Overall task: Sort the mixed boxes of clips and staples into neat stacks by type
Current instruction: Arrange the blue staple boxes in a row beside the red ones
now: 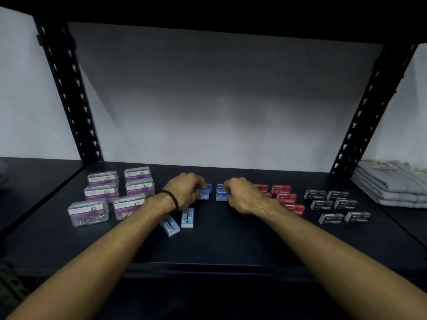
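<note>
Sorting mostly complete; blue boxes being squared up, two left loose.

On the shelf (231,245), paper clip boxes (108,195), red staple boxes (285,198) and black staple boxes (335,204) sit grouped by type. The left hand (184,192) and right hand (242,195) each curl their fingers around a blue box stack (221,192) at centre. Two loose blue boxes (178,221) lie just beside the left wrist, judged unsorted.
</note>
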